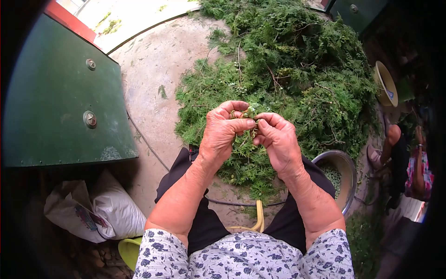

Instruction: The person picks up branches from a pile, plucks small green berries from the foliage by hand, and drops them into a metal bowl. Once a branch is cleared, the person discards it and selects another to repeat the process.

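My left hand (222, 130) is closed on a small evergreen sprig (251, 110), its thumb and fingers pinching it in front of my body. The sprig carries pale green bits that look like seed cones. My right hand (281, 142) meets the left one, thumb and forefinger pressed together at the sprig's lower end. Whether it also holds a loose cone is hidden by the fingers. Beyond both hands lies a large heap of cut evergreen branches (288, 60). By my right knee, a metal basin (351, 179) contains many small pale green cones (331, 178).
A green metal door panel (60, 102) stands at left, with white sacks (118, 209) below it. A dark hose (147, 145) crosses the concrete floor (153, 56). On the right, another person (395, 158) sits near a yellow basin (391, 79). A lime-green tub (129, 251) is at lower left.
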The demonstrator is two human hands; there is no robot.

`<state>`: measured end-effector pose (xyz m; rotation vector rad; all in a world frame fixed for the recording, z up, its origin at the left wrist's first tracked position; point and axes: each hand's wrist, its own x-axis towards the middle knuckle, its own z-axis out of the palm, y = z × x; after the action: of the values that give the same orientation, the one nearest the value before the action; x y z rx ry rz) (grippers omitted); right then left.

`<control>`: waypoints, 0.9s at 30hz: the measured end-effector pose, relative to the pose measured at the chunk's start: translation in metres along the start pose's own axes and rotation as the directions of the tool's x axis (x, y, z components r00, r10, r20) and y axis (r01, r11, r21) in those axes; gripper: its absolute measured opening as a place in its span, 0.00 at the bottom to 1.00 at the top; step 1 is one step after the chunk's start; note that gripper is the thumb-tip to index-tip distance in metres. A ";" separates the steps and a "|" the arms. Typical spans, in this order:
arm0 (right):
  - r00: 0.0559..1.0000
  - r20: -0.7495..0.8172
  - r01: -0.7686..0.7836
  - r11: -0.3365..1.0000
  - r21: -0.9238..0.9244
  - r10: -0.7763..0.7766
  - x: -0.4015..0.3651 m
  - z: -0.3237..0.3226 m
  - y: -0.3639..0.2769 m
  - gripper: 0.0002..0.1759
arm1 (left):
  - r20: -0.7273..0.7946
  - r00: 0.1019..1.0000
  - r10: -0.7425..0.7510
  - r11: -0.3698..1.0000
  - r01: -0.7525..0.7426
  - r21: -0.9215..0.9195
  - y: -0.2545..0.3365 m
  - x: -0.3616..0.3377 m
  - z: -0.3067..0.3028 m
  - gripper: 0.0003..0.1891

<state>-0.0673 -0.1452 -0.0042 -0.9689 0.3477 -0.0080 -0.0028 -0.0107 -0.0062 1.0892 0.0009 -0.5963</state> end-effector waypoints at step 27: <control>0.907 0.235 0.418 0.687 -0.594 -0.349 0.012 -0.001 -0.021 0.11 | 0.109 0.993 0.043 0.861 -0.092 0.500 0.010 -0.010 0.007 0.08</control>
<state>-0.0530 -0.1598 0.0085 -1.7086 0.0277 -0.2404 -0.0086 -0.0084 0.0081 1.5629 -0.2907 -0.5992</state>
